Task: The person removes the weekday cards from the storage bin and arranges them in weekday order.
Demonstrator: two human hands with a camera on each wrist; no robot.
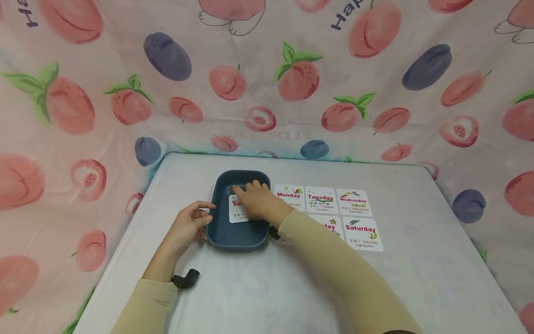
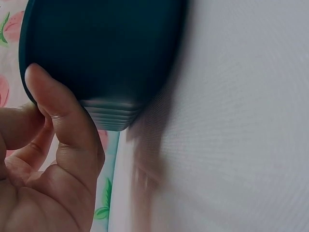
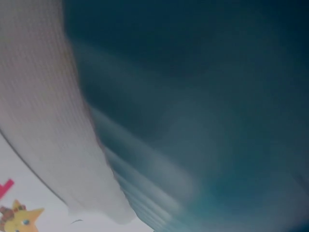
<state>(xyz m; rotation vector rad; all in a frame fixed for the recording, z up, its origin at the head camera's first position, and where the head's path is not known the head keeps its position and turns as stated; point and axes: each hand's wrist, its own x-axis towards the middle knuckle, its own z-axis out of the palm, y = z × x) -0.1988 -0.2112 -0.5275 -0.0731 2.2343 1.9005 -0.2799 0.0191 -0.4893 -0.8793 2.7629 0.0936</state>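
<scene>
A dark blue tray [image 1: 239, 243] with rounded corners rests on the white table. My left hand [image 1: 189, 226] holds its left rim; in the left wrist view, the left thumb [image 2: 55, 104] lies against the outer wall while the fingers bend behind the rim. Inside the tray is a white card [image 1: 238, 215] whose red heading begins "Su". My right hand [image 1: 256, 200] reaches over the right rim and covers the card's right part. Its fingertips are at the card's upper side, and their grip is hidden. The right wrist view shows mostly blurred tray wall [image 3: 159, 169] and sleeve.
Right of the tray, weekday cards lie in two rows: Monday [image 1: 289, 195], Tuesday [image 1: 321, 200] and Wednesday [image 1: 353, 202] behind, Saturday [image 1: 362, 234] at the front right. The right sleeve [image 1: 333, 260] partly covers other front-row cards. A peach-patterned cloth [image 1: 258, 144] hangs behind the table.
</scene>
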